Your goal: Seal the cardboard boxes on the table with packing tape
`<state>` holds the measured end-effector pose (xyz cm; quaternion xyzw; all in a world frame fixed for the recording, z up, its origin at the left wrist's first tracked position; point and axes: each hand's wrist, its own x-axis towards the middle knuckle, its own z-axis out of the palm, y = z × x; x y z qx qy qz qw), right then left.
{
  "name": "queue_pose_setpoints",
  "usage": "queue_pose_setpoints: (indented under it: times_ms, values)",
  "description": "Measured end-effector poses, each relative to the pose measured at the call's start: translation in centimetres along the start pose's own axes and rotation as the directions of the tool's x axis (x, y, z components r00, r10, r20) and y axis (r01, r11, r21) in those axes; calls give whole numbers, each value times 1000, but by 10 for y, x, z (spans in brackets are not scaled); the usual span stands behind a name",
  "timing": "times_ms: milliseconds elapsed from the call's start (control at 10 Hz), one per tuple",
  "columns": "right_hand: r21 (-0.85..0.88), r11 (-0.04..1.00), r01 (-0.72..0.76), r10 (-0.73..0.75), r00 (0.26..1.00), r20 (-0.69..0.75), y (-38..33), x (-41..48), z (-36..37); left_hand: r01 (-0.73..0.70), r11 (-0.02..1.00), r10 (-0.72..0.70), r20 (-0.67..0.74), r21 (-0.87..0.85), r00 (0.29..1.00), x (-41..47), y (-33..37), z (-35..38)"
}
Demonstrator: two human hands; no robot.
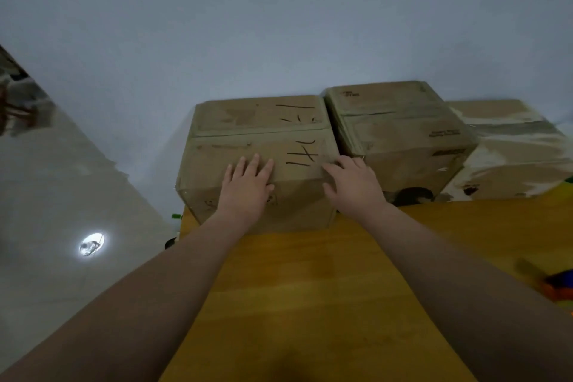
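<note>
Three cardboard boxes stand in a row at the far edge of the wooden worktop, against the wall. The left hand lies flat on the near top edge of the marked box, the leftmost one, its fingers straight and released, grasping nothing. The right hand rests spread over that box's near right corner, just beside the middle box, also grasping nothing. The third box appears already taped. The card looks stiff but worn, so the flaps will probably give under pressure. Weight cannot be judged. It is best held by the side walls or corners, pressing near the centre seam. No tape roll is clearly in view.
</note>
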<state>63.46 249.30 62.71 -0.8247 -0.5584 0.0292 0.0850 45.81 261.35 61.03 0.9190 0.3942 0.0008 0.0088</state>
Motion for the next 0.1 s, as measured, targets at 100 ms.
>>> queue_pose_setpoints:
  times_ms: [100]
  values:
    - [16,1000,24,-24,1000,-13,12,-5,-6,-6,1000,6,-28,13,1000,-2,11,-5]
